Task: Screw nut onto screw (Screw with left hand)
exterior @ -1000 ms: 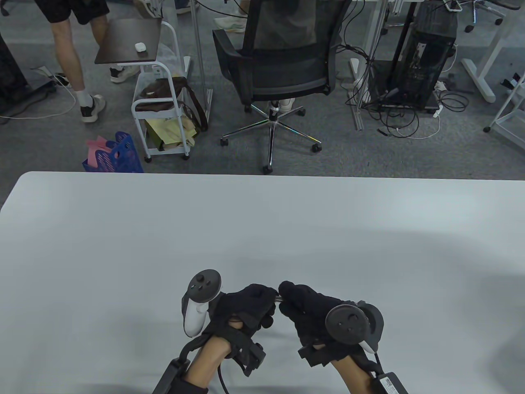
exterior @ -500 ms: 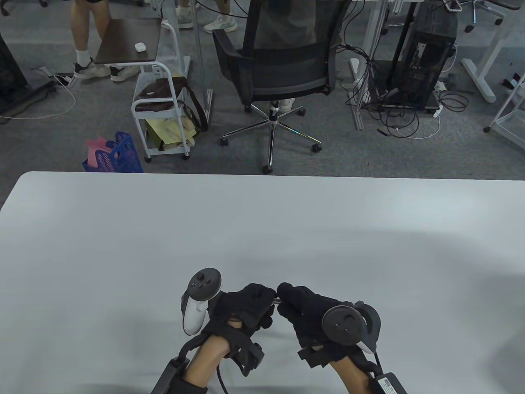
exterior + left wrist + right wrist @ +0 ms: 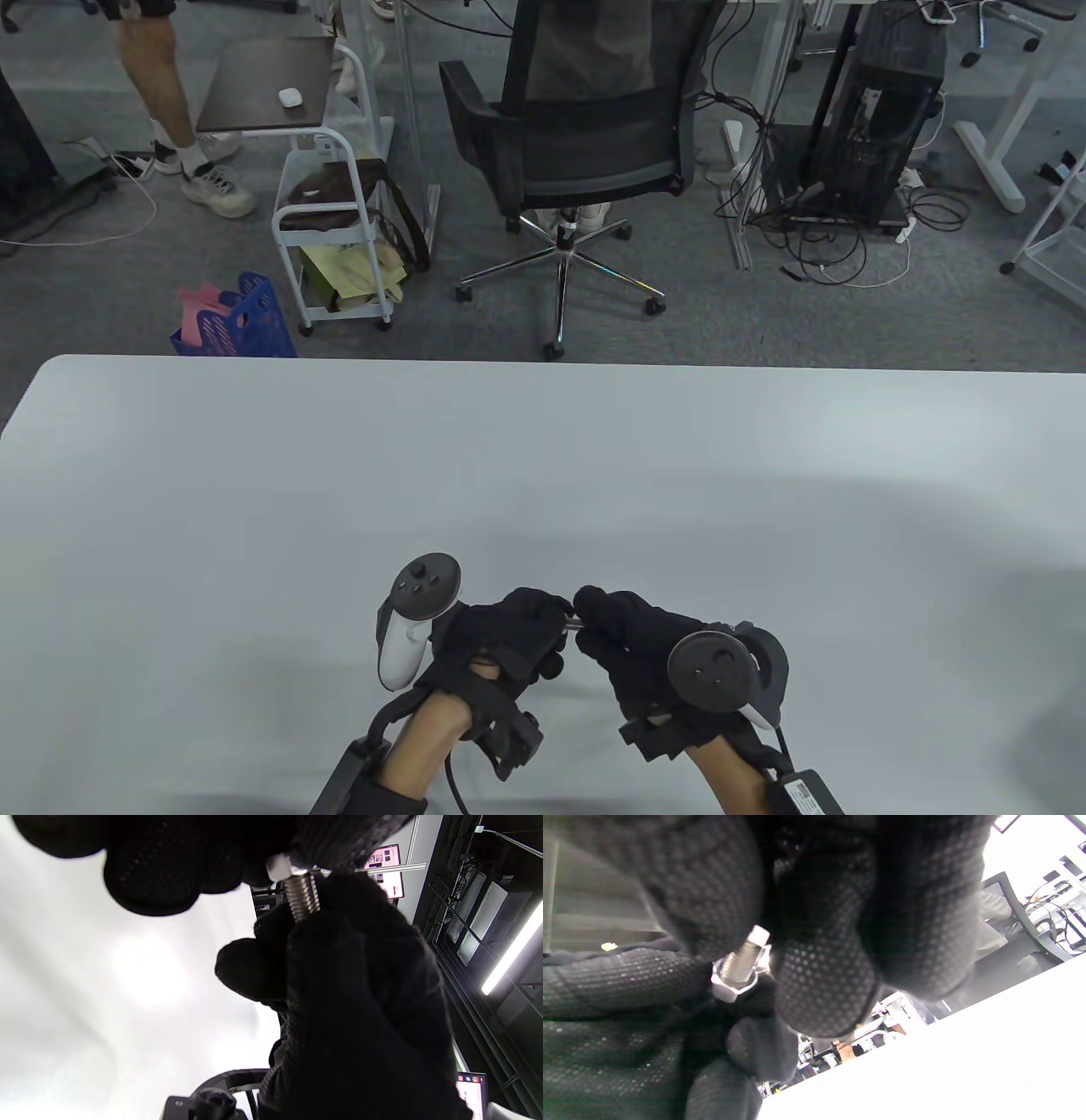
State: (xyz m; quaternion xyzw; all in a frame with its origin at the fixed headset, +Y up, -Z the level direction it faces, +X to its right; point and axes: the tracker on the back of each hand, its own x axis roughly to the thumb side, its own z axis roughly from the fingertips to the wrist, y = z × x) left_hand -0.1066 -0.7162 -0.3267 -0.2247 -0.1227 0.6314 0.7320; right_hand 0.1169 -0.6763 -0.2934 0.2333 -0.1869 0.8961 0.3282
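My two gloved hands meet low over the white table (image 3: 543, 475), near its front edge. A short silver screw (image 3: 574, 626) spans the small gap between them. In the left wrist view, my left hand (image 3: 292, 861) pinches a silver nut (image 3: 279, 866) that sits on the threaded screw (image 3: 302, 897). The shaft runs down into my right hand's fingers (image 3: 339, 955), which hold it. In the right wrist view the nut (image 3: 727, 986) sits on the screw (image 3: 741, 960), against my left hand's fingers (image 3: 628, 980). My left hand (image 3: 556, 613) and right hand (image 3: 591, 604) almost touch.
Beyond the table's far edge stand a black office chair (image 3: 585, 127), a white cart (image 3: 331, 229) and a blue basket (image 3: 242, 318) on the floor. A person's legs (image 3: 170, 102) show at the back left.
Both hands stay together on the screw and nut; my right hand has shifted slightly left. The person at the back left has walked on.
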